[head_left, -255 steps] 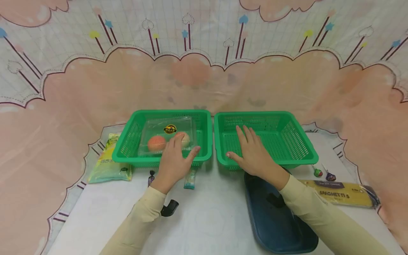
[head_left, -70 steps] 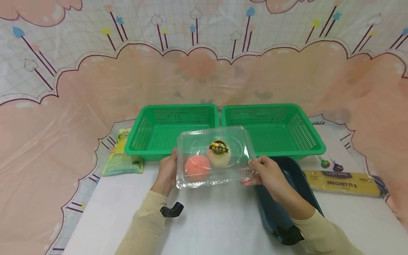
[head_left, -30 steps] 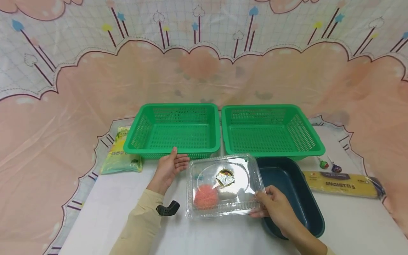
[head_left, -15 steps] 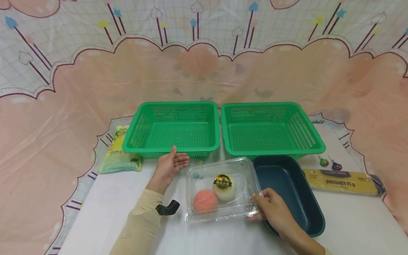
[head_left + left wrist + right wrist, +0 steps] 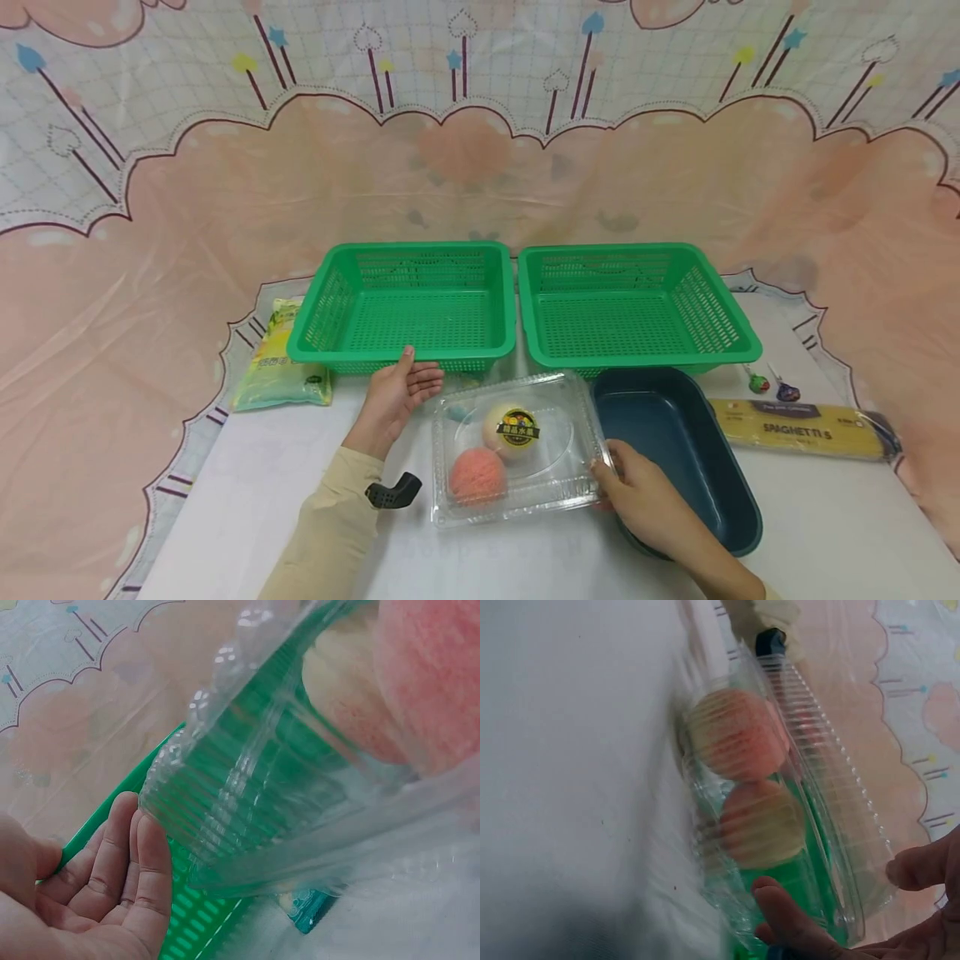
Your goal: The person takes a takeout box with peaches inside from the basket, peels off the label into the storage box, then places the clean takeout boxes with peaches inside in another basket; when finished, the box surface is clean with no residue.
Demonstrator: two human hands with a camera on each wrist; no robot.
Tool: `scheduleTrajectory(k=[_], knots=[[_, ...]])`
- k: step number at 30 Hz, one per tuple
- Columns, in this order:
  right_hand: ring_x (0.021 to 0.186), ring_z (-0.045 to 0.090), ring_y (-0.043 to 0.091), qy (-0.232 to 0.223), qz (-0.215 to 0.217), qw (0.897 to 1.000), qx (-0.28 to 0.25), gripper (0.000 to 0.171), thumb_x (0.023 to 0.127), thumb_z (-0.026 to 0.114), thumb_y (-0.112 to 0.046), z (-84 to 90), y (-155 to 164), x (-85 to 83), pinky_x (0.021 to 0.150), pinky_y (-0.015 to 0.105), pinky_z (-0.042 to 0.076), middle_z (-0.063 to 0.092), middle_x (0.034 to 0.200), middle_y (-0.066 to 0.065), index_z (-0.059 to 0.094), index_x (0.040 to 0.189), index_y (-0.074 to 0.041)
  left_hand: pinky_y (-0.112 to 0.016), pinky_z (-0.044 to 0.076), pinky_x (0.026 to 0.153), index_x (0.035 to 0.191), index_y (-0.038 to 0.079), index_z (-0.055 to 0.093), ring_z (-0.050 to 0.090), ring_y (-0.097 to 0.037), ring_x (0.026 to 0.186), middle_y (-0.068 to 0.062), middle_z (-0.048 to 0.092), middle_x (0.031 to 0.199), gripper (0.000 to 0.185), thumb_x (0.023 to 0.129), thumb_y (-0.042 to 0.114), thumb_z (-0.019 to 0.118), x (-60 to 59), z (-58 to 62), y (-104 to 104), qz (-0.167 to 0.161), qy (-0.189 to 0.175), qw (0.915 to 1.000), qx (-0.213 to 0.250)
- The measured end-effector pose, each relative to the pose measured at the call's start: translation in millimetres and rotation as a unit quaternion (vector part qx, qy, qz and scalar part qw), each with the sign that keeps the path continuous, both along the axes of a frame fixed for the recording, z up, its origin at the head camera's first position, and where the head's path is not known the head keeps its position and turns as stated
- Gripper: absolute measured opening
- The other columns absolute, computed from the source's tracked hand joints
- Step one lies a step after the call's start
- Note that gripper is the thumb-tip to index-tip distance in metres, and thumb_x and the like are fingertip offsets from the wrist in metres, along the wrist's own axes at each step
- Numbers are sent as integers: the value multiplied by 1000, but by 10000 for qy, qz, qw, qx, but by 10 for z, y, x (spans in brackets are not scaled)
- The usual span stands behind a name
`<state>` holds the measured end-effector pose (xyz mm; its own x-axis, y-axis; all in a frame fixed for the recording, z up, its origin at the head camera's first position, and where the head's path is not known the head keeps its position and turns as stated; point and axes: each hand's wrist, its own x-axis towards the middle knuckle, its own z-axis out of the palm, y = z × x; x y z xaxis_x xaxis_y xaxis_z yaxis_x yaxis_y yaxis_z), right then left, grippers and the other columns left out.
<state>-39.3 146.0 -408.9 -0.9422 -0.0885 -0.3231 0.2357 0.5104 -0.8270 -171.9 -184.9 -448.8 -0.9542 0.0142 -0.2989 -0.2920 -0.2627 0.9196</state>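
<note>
A clear box (image 5: 558,454) holding a pink ball (image 5: 477,477) and a pale ball (image 5: 497,429) is gripped at its right edge by the right hand (image 5: 641,490), over the worktop (image 5: 240,508). Beside it, the left hand (image 5: 393,398) is held relaxed and ungripping; contact cannot quite be confirmed.

Two hands (image 5: 392,404) (image 5: 637,493), two baskets (image 5: 337,357) (image 5: 637,362), two fruits (image 5: 477,477) (image 5: 496,429), one box (image 5: 555,446), one basin (image 5: 678,450), two lollipops (image 5: 758,383) (image 5: 787,392), three packets (image 5: 802,430) (image 5: 281,375) (image 5: 307,909)

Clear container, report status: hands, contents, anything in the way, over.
Right hand pinches clear container by its right edge. Left hand open near its left side, contact unclear. Two round items inside. Dark blue tray close on the right.
</note>
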Motion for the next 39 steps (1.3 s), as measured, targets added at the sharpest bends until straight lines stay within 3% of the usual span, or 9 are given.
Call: scheduleTrajectory(k=[4, 6, 10, 18, 24, 29, 39], knots=[[79, 68, 16, 134, 329, 9975, 608, 52, 107, 59, -17, 36, 2, -2, 64, 31, 57, 73, 98, 10, 46, 150, 10, -24, 63, 85, 137, -19, 51, 75, -16, 92, 0, 74, 89, 64, 115, 39, 36, 2, 11, -2, -12, 41, 10000, 10], [82, 67, 16, 352, 499, 9939, 915, 53, 106, 61, -17, 52, 3, -4, 64, 30, 55, 74, 99, 10, 48, 149, 11, -24, 63, 85, 137, -20, 51, 75, -16, 92, 0, 74, 89, 65, 115, 39, 36, 6, 20, -1, -12, 60, 10000, -8], [97, 69, 17, 880, 639, 9840, 1411, 50, 104, 65, -17, 65, 3, -6, 73, 34, 60, 73, 118, 14, 54, 144, 12, -24, 62, 85, 137, -19, 51, 75, -17, 93, 1, 74, 89, 65, 114, 40, 37, 24, 29, -1, -13, 91, 9999, -66], [90, 66, 13, 1372, 763, 9683, 1940, 35, 97, 73, -19, 82, 2, 6, 71, 32, 58, 73, 116, 11, 72, 124, 4, -24, 62, 86, 137, -19, 51, 73, -16, 92, 0, 73, 91, 63, 115, 38, 37, 77, 5, -12, 49, -6, 10000, -70], [92, 76, 25, 1929, 648, 9584, 2000, 15, 96, 74, -14, 260, 104, -115, 72, 39, 65, 74, 120, 13, 80, 102, -2, -23, 62, 84, 134, -20, 51, 73, -13, 86, 2, 74, 87, 62, 114, 38, 38, 76, 31, -12, 222, 168, 9996, 105], [94, 76, 27, 2155, 531, 9564, 1899, 16, 98, 73, -15, 384, 193, -233, 75, 42, 65, 75, 118, 12, 79, 108, -4, -22, 62, 83, 134, -19, 52, 73, -11, 84, 4, 74, 85, 61, 114, 37, 38, 89, 44, -21, 320, 137, 9994, 32], [97, 73, 27, 2325, 545, 9562, 1693, 20, 99, 71, -16, 435, 158, -341, 75, 44, 62, 76, 115, 10, 78, 114, -4, -22, 63, 82, 135, -18, 54, 75, -12, 86, 1, 75, 85, 57, 114, 34, 43, 49, 77, 50, 476, -105, 9984, -273]])
